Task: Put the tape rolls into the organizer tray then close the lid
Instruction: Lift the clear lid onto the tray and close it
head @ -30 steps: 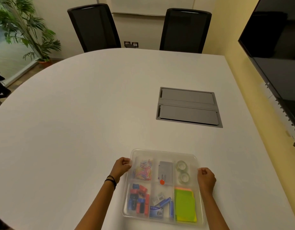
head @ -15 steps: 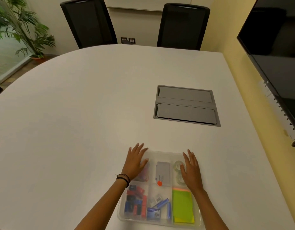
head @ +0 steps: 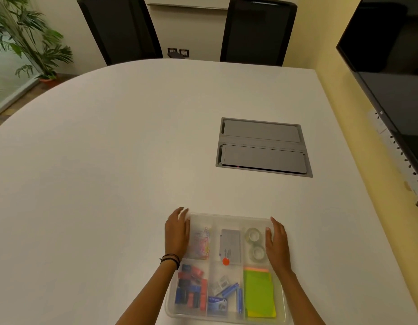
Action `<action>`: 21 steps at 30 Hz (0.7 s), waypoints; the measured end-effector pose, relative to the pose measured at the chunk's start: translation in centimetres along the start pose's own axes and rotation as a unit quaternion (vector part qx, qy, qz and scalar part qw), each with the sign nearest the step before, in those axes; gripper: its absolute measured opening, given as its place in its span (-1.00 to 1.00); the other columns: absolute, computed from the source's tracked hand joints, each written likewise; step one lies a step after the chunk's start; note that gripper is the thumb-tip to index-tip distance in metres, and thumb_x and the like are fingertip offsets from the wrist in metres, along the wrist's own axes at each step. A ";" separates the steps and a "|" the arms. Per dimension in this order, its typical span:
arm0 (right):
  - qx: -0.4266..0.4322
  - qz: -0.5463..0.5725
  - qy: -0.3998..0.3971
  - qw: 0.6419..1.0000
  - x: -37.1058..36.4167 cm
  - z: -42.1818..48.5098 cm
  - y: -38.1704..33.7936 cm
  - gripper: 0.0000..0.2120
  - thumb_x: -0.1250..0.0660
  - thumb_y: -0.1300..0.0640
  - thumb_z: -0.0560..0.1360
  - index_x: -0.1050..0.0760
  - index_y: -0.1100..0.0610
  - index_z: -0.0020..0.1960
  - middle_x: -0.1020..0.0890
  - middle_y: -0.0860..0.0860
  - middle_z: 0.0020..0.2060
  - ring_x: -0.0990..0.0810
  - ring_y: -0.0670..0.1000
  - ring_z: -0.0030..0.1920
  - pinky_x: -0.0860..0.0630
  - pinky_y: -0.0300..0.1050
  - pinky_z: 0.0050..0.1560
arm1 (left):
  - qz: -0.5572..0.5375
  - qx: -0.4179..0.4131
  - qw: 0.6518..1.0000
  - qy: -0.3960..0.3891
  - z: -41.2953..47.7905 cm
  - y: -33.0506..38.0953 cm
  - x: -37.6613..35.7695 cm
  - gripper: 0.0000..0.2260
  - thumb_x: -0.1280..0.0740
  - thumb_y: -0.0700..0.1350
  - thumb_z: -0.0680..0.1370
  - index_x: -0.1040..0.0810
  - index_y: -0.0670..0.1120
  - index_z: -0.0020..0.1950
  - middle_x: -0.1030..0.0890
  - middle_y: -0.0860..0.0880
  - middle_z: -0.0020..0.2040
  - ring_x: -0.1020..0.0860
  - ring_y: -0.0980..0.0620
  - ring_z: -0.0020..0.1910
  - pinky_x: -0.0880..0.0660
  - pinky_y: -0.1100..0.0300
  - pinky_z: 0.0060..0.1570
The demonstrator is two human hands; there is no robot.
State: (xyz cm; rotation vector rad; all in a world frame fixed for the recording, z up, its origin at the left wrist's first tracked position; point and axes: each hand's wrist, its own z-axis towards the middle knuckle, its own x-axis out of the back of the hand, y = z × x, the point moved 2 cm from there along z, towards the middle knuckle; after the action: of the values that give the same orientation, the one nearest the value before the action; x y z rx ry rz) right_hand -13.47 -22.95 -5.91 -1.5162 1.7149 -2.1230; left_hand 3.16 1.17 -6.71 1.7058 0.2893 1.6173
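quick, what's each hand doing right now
left hand: open, flat along the left edge of the organizer tray, holding nothing
right hand: open, flat along its right edge, holding nothing

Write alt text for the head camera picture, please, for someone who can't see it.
Two bare hands, left hand and right hand, rest flat along the sides of a clear lidded organizer tray on a white table. Two clear tape rolls lie in its far right compartment, with paper clips and green sticky notes in other compartments.
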 end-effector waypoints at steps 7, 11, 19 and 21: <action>-0.122 0.087 0.032 0.988 0.9 2.0 0.6 -0.78 -0.16 0.23 0.56 -0.51 0.31 0.07 -0.60 0.28 0.01 -0.54 0.14 -0.05 -0.42 -0.08 -0.02 | -0.113 0.133 0.985 -0.003 0.5 -1.1 1.2 -0.77 -0.14 -0.03 0.61 -0.49 -0.10 -0.12 -0.56 -0.03 -0.30 -0.51 0.00 -0.33 -0.38 0.28 -0.36; -0.174 0.141 -0.010 0.975 1.1 2.6 1.0 -0.81 -0.21 0.19 0.54 -0.52 0.27 0.03 -0.59 0.19 -0.06 -0.50 0.09 -0.12 -0.41 -0.08 -0.10 | -0.154 0.149 0.977 -0.015 0.6 -1.4 0.7 -0.80 -0.13 -0.06 0.62 -0.47 -0.11 -0.08 -0.54 0.01 -0.27 -0.49 0.03 -0.30 -0.39 0.29 -0.31; -0.204 0.183 -0.010 0.962 0.9 3.3 0.8 -0.83 -0.25 0.20 0.52 -0.54 0.26 0.02 -0.57 0.13 -0.11 -0.50 0.07 -0.10 -0.42 -0.07 -0.06 | -0.171 0.162 0.972 -0.004 1.4 -1.3 0.3 -0.81 -0.15 -0.10 0.62 -0.48 -0.13 -0.10 -0.53 -0.03 -0.27 -0.46 0.04 -0.30 -0.37 0.33 -0.32; -0.210 0.192 -0.011 0.959 0.8 3.5 0.7 -0.84 -0.26 0.19 0.52 -0.55 0.25 0.01 -0.57 0.12 -0.13 -0.48 0.06 -0.11 -0.42 -0.09 -0.10 | -0.187 0.168 0.968 0.002 1.7 -1.2 0.3 -0.82 -0.16 -0.11 0.61 -0.49 -0.15 -0.10 -0.54 -0.03 -0.25 -0.45 0.06 -0.30 -0.36 0.35 -0.32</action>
State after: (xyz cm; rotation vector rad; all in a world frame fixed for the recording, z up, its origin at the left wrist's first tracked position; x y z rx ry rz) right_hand -11.91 -26.23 -6.21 -1.1297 2.3317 -1.6181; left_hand 5.23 1.59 -7.09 1.7609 0.8758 1.3425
